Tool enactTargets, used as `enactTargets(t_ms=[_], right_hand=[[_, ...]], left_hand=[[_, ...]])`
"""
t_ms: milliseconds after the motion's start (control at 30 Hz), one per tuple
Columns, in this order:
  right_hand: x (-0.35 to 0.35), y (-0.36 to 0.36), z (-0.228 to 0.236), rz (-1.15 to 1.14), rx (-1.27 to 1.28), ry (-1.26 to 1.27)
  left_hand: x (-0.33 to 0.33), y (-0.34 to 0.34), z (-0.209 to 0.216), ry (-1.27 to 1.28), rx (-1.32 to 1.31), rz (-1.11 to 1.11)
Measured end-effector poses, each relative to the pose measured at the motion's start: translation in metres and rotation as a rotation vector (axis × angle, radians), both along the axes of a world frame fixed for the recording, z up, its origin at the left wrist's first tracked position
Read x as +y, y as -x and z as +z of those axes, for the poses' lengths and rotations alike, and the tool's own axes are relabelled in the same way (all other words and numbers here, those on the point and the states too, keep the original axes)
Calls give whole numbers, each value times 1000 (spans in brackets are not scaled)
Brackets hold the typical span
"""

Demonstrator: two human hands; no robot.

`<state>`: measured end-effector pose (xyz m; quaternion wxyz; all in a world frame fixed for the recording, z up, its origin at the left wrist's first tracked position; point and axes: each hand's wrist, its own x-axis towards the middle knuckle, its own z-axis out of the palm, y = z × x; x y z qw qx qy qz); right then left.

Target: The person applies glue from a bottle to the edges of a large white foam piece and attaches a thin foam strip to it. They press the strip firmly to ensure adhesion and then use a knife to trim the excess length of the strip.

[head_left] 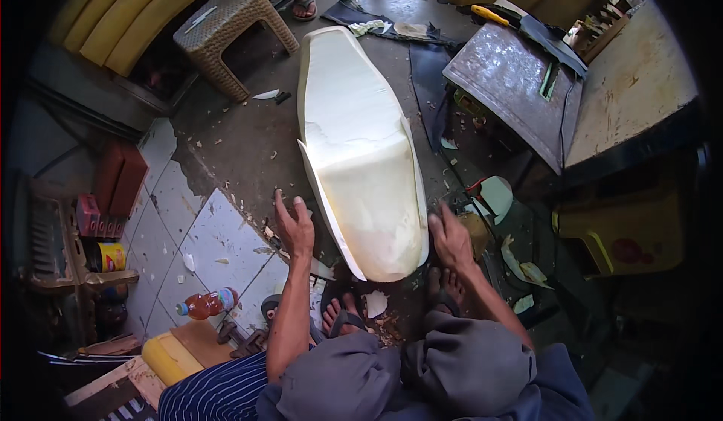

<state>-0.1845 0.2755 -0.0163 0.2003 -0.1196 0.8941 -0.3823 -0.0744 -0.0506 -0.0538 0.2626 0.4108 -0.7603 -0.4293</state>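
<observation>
Two sandalled feet [304, 5] of another person stand at the top of the frame, the legs above them cut off by its edge. Dark vignetting swallows the corners, and the shelves and clutter at far left and lower right are hard to make out. A yellow plastic stool [654, 229] at the right sinks partly into shadow.

The floor is dark grey [248, 142] and littered with pale scraps, giving way to chipped white square tiles [215, 229] at left. A beige woven-pattern plastic stool [226, 25] stands at upper left, and a low table with a scuffed metal top [504, 67] at upper right. A clear bottle of amber liquid [207, 303] lies on the tiles.

The long cream-white foam seat pad [361, 172] lies lengthwise in the centre. Left of its near end, the left hand [296, 229] is open and empty, fingers pointing up the frame, apart from the foam. The right hand [452, 240], slightly blurred, is also open, fingertips close by the right edge; whether they touch it cannot be told.
</observation>
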Motion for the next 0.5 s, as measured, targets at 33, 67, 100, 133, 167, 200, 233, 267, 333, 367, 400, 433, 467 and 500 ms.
enactTargets(t_ms=[33, 67, 100, 133, 167, 200, 233, 267, 333, 367, 400, 433, 467, 500], right_hand=[[-7, 15, -1, -5, 74, 127], [-16, 28, -4, -3, 45, 124], [-25, 41, -7, 12, 47, 142], [-35, 53, -11, 35, 83, 186], [-43, 64, -15, 48, 55, 172], [-53, 68, -19, 62, 46, 187], [-61, 69, -23, 69, 41, 215], [-67, 70, -27, 72, -52, 194], [-75, 66, -34, 48, -40, 243], [-77, 63, -38, 33, -76, 232], [-78, 61, -42, 16, -37, 264], [-78, 59, -45, 16, -30, 256], [-78, 58, -49, 13, -23, 249], [-78, 57, -53, 4, 27, 262]], left_hand=[[5, 1, -3, -90, 53, -24], [9, 5, -6, -62, 57, -90], [15, 9, -9, -24, 77, -146], [22, 14, -13, -22, 89, -182], [28, 20, -15, -9, 116, -224], [34, 24, -17, -28, 104, -265], [41, 28, -18, -29, 47, -270], [45, 32, -19, -1, 29, -281], [48, 36, -20, -62, 99, -283], [49, 37, -20, -63, 73, -280], [50, 36, -20, -88, 63, -277], [50, 36, -21, -118, 77, -275], [51, 36, -21, -86, 49, -269], [52, 36, -22, -60, 46, -266]])
